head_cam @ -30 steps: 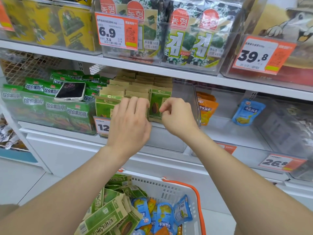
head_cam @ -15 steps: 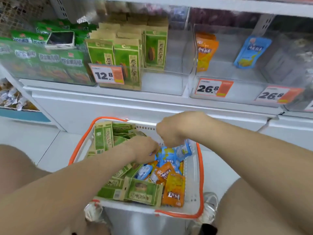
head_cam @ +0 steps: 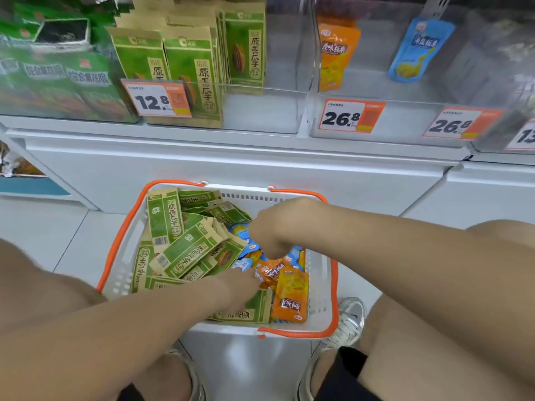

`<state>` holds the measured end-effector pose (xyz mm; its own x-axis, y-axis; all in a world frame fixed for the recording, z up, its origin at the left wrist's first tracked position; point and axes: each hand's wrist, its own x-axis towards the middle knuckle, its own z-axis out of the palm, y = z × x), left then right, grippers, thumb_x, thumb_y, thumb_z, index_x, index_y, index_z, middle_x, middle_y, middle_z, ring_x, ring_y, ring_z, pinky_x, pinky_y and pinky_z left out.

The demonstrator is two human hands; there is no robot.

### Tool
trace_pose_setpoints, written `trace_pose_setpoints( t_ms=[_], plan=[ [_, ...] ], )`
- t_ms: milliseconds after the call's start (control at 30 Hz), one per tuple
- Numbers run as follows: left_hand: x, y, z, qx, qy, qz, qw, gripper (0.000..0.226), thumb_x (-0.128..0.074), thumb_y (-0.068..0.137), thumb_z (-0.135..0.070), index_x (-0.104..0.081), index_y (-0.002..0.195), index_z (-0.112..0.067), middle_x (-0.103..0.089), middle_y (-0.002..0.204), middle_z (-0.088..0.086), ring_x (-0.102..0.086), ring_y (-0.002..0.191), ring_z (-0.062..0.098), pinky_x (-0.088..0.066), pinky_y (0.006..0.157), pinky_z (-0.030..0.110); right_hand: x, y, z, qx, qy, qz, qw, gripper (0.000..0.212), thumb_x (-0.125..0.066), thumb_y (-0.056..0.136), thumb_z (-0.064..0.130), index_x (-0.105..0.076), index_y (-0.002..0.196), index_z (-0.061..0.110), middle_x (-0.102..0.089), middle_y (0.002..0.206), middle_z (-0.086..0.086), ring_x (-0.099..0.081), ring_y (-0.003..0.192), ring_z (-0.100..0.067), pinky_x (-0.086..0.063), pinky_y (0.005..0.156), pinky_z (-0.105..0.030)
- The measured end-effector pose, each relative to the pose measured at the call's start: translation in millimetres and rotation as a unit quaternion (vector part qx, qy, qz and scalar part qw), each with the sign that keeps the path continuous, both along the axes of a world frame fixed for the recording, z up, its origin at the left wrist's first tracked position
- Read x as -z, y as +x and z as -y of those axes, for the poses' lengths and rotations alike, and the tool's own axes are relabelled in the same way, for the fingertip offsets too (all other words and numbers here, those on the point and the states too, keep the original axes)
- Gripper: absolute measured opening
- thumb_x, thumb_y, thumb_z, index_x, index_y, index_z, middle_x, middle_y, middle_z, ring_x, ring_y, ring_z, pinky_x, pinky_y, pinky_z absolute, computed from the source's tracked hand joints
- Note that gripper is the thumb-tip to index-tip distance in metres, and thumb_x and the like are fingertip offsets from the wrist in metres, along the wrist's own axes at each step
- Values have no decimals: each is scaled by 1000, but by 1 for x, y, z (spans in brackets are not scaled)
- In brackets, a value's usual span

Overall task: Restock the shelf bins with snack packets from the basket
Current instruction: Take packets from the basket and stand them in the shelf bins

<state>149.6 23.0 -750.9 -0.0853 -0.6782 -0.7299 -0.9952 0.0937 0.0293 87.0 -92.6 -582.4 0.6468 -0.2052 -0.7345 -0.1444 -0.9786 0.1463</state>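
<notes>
A white basket (head_cam: 320, 285) with orange handles stands on the floor below the shelf. Green packets (head_cam: 185, 253) fill its left side, while orange packets (head_cam: 291, 296) and blue packets (head_cam: 241, 233) lie on its right. My right hand (head_cam: 269, 235) is down in the basket with its fingers curled on a blue packet. My left hand (head_cam: 241, 285) reaches in from the near side, its fingertips buried among the small packets. On the shelf, clear bins hold upright green packets (head_cam: 188, 68), one orange packet (head_cam: 335, 53) and one blue packet (head_cam: 419, 50).
A phone (head_cam: 62, 30) lies on green bags in the far-left bin. Orange price tags (head_cam: 157, 98) hang on the bin fronts. A white cabinet front (head_cam: 260, 163) rises behind the basket. My knees and a shoe (head_cam: 347, 322) flank the basket.
Both hands left the green-packet bin on the shelf and dropped into the basket. My view tilted down. The right hand now curls over the blue packets and the left hand has moved deeper.
</notes>
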Motion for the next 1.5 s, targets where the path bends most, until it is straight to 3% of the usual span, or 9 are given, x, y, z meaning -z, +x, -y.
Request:
trace_pose_setpoints(
  t_ms=[200, 433, 633, 800, 900, 1000, 1200, 1300, 1500],
  plan=[
    [-20, -2, 7, -44, -12, -18, 999, 31, -61, 104, -28, -54, 130, -12, -63, 123, 12, -62, 111, 33, -45, 75, 38, -5, 3, 4, -6, -3, -1, 1000, 32, -49, 104, 15, -47, 72, 14, -38, 72, -1, -31, 61, -16, -32, 53, -29],
    [-42, 25, 35, -234, -132, -160, 950, 18, -65, 98, -23, -64, 115, -18, -66, 109, 4, -60, 98, 25, -47, 82, 37, -35, 6, 20, 53, -9, 102, 993, 5, -52, 98, 11, -56, 97, 12, -48, 86, -1, -47, 64, -18, -39, 53, -31],
    [-104, 48, 76, -484, -331, -348, 731, 13, -48, 109, -24, -60, 107, -19, -68, 80, 2, -62, 73, 20, -45, 66, 33, -64, 11, 58, 171, -48, 360, 916, 22, -54, 95, 14, -61, 116, 14, -49, 96, -9, -54, 84, -35, -39, 70, -35],
    [-157, 57, 84, -505, -524, -331, 601, 25, -41, 112, -23, -64, 108, -17, -67, 96, -3, -59, 90, 12, -38, 73, 35, -78, 9, 92, 258, -58, 456, 850, 31, -48, 103, 31, -66, 94, 8, -65, 88, -18, -61, 82, -40, -46, 66, -38],
    [-184, 61, 90, -504, -564, -384, 530, 23, -41, 113, -27, -64, 109, -22, -70, 97, 0, -64, 90, 16, -46, 76, 35, -99, 3, 99, 314, 115, 486, 808, 51, -48, 107, 44, -72, 88, 3, -71, 73, -12, -71, 68, -31, -60, 71, -39],
    [-210, 70, 95, -495, -564, -454, 480, 21, -48, 112, -29, -66, 115, -21, -76, 104, -1, -71, 97, 18, -57, 89, 41, -116, 3, 98, 378, 349, 482, 709, 25, -63, 103, 34, -74, 109, 12, -80, 91, -7, -78, 75, -22, -66, 71, -39],
    [-261, 103, 109, -470, -543, -410, 563, 36, -57, 98, -53, -70, 111, -21, -80, 98, -2, -76, 91, 20, -62, 83, 54, -138, 24, 111, 407, 335, 602, 599, 6, -75, 97, 20, -77, 97, 14, -79, 79, -7, -74, 62, -17, -62, 61, -32],
    [-276, 115, 118, -469, -487, -423, 603, 31, -59, 105, -39, -73, 102, -11, -79, 89, 2, -75, 80, 21, -61, 72, 44, -144, 37, 117, 451, 337, 619, 547, 7, -77, 95, 17, -76, 91, 12, -76, 71, -5, -68, 50, -13, -58, 52, -26],
    [-288, 131, 132, -439, -558, -258, 655, 33, -65, 101, -45, -74, 81, -22, -77, 76, -2, -72, 75, 20, -53, 69, 35, -136, 62, 130, 476, 360, 561, 574, 18, -70, 99, 32, -73, 105, 15, -80, 87, -4, -74, 64, -14, -57, 57, -27]
  ],
)
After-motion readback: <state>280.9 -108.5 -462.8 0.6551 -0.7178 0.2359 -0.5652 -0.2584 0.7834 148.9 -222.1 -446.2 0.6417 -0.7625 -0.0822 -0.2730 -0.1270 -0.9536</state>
